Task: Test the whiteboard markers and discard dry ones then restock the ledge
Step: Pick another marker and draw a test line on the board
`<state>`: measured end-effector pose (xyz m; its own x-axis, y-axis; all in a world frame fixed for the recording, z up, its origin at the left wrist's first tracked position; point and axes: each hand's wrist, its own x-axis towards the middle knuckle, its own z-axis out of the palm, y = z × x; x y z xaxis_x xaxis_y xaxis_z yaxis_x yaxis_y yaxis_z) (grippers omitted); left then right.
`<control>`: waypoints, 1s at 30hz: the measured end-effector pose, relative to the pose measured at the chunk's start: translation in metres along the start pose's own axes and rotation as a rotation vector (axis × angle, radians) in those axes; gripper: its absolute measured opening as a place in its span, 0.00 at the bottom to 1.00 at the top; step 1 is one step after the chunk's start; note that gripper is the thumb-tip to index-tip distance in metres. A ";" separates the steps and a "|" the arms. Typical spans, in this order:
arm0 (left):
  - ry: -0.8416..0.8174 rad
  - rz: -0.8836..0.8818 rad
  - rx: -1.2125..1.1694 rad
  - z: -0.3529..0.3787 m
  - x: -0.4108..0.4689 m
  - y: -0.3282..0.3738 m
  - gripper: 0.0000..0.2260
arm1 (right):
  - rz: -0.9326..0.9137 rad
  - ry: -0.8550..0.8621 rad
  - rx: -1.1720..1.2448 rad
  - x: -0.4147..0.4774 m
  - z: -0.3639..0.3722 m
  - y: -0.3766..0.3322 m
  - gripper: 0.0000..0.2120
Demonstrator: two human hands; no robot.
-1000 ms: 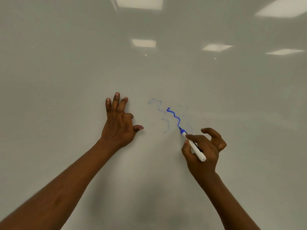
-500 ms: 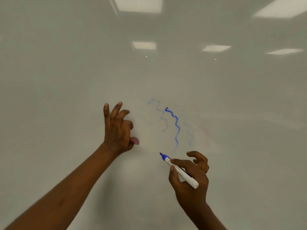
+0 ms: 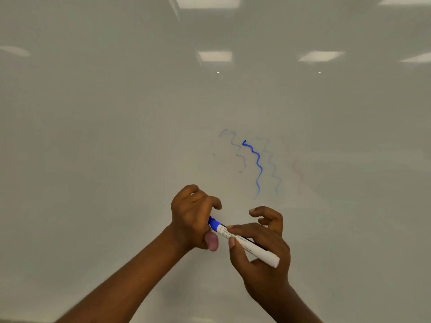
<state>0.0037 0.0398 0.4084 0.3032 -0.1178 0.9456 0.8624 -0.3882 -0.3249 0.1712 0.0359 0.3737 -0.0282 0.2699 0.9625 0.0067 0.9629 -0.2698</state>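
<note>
A white-barrelled blue marker (image 3: 247,244) lies slanted between my hands in front of the whiteboard (image 3: 116,136). My right hand (image 3: 263,264) pinches the barrel with thumb and forefinger. My left hand (image 3: 193,213) is curled around the marker's blue front end, which hides the tip and anything held in the palm. Above the hands, a fresh dark blue squiggle (image 3: 257,164) runs down the board.
Two faint pale-blue squiggles (image 3: 239,155) (image 3: 271,166) flank the dark one, and a very faint red squiggle (image 3: 297,173) lies further right. Ceiling lights reflect in the glossy board. No ledge or other markers are in view.
My right hand finished the squiggle, pulled the marker down and left off the board. My left hand dropped from the board and closed over the marker's blue end.
</note>
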 end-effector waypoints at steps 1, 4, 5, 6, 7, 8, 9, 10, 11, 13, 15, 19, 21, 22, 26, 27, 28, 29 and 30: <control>-0.004 0.007 -0.007 -0.002 0.001 0.002 0.37 | 0.001 -0.004 0.006 0.000 -0.001 0.000 0.05; -0.048 0.018 -0.035 -0.007 0.002 0.009 0.32 | -0.010 -0.046 0.036 -0.001 -0.002 -0.001 0.08; -0.069 0.016 -0.048 -0.009 0.002 0.012 0.31 | 0.002 -0.063 0.058 -0.001 -0.002 -0.001 0.11; -0.090 0.012 -0.059 -0.010 0.002 0.014 0.31 | 0.024 -0.077 0.084 0.000 -0.003 0.000 0.13; -0.113 0.006 -0.072 -0.012 0.002 0.017 0.30 | 0.045 -0.089 0.112 0.001 -0.005 0.000 0.13; -0.137 -0.004 -0.088 -0.013 0.002 0.020 0.28 | 0.059 -0.104 0.138 0.001 -0.007 0.001 0.12; -0.163 -0.019 -0.110 -0.015 0.001 0.022 0.27 | 0.064 -0.122 0.158 0.001 -0.009 0.002 0.10; -0.189 -0.036 -0.134 -0.017 0.000 0.024 0.26 | 0.062 -0.141 0.171 0.000 -0.011 0.002 0.09; -0.213 -0.053 -0.156 -0.018 -0.002 0.025 0.24 | 0.055 -0.159 0.181 0.000 -0.013 0.002 0.09; -0.263 -0.079 -0.198 -0.021 -0.005 0.030 0.23 | 0.059 -0.178 0.206 -0.001 -0.014 0.002 0.09; -0.309 -0.118 -0.249 -0.023 -0.009 0.037 0.23 | 0.094 -0.197 0.236 -0.002 -0.014 0.003 0.09; -0.350 -0.206 -0.310 -0.026 -0.021 0.046 0.23 | 0.150 -0.269 0.248 -0.007 -0.010 0.005 0.09; -0.375 -0.243 -0.309 -0.029 -0.028 0.048 0.23 | 0.165 -0.298 0.263 -0.011 -0.008 0.007 0.09; -0.411 -0.257 -0.299 -0.031 -0.030 0.048 0.23 | 0.194 -0.320 0.281 -0.014 -0.006 0.008 0.09; -0.609 -0.332 -0.175 -0.038 -0.051 0.045 0.27 | 0.441 -0.407 0.373 -0.035 -0.003 0.023 0.11; -0.655 -0.397 -0.155 -0.041 -0.057 0.043 0.26 | 0.485 -0.410 0.406 -0.042 -0.002 0.027 0.13; -0.717 -0.477 -0.139 -0.044 -0.061 0.042 0.25 | 0.519 -0.407 0.428 -0.049 -0.001 0.030 0.17; -0.822 -0.561 -0.114 -0.046 -0.064 0.042 0.25 | 0.541 -0.405 0.419 -0.055 -0.001 0.034 0.20; -0.937 -0.613 -0.059 -0.048 -0.067 0.042 0.28 | 0.545 -0.405 0.373 -0.060 -0.001 0.038 0.23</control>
<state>-0.0002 -0.0128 0.3320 0.0410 0.8326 0.5524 0.9577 -0.1904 0.2159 0.1742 0.0559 0.3054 -0.4810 0.6149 0.6249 -0.2103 0.6111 -0.7631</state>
